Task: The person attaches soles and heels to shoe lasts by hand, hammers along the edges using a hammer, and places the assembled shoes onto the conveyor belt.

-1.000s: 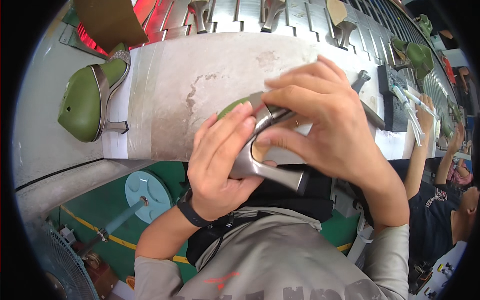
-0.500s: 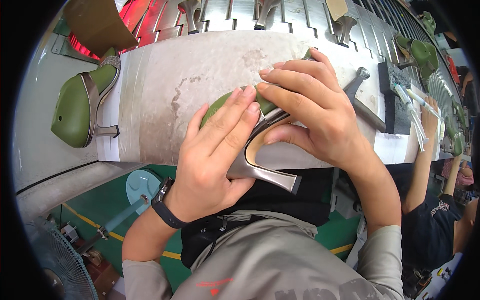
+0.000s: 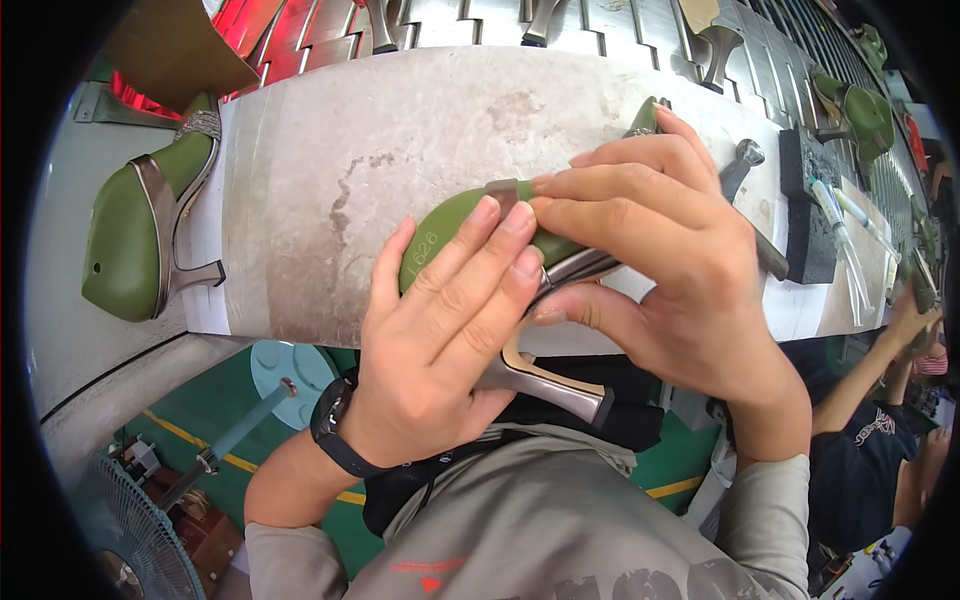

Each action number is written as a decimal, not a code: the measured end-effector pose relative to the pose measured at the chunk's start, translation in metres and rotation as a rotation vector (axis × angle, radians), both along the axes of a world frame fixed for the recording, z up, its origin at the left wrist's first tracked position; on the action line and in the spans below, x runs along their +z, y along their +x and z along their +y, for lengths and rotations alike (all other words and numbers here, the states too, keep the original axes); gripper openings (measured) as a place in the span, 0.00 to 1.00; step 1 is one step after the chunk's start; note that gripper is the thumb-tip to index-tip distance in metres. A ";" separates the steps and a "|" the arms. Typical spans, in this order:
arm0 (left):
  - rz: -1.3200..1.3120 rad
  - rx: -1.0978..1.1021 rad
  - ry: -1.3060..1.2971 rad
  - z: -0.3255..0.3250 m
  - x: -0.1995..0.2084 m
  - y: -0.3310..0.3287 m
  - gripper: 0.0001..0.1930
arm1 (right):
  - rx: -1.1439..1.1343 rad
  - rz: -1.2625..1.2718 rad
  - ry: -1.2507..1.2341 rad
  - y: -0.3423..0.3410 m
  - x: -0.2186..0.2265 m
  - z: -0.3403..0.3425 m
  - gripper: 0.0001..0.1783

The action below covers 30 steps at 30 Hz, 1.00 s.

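Note:
On the edge of the pale work board, a high-heeled sandal (image 3: 565,388) on a green shoe last (image 3: 436,240) lies on its side, its metallic heel toward me. My left hand (image 3: 440,320) lies over the front of it, fingers pressed on the strap and the last, thumb near the heel. My right hand (image 3: 672,245) pinches the strap area from the other side, index finger and thumb closed round the shoe's edge. The fingers of both hands almost meet at the brownish strap. Part of the strap and sole is hidden beneath them.
A second green last with a heeled sandal (image 3: 125,240) stands at the board's left end. To the right lie a hammer (image 3: 742,165), a black block (image 3: 808,235) and thin syringes (image 3: 840,235). Slatted conveyor (image 3: 610,25) carries more shoes behind. A co-worker's arm (image 3: 865,365) is at far right.
The shoe has shifted slightly right and toward me in the picture. My right hand has moved right with its fingers drawn along the strap, and more of the strap shows.

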State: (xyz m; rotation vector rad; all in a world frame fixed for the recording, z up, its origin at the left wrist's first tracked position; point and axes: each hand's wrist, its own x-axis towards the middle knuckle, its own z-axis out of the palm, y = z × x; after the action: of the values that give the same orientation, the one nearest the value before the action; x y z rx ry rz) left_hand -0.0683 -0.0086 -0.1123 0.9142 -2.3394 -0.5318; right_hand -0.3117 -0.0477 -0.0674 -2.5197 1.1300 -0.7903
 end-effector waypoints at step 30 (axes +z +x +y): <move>0.067 -0.043 0.218 -0.033 0.022 -0.019 0.36 | -0.635 -0.119 0.016 -0.088 -0.048 0.044 0.27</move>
State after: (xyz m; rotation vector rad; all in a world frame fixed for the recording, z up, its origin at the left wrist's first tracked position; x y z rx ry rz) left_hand -0.0874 -0.0419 -0.0908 0.9295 -2.2761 -0.8359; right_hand -0.3993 -0.0040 -0.1159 -2.0606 1.9094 -1.0474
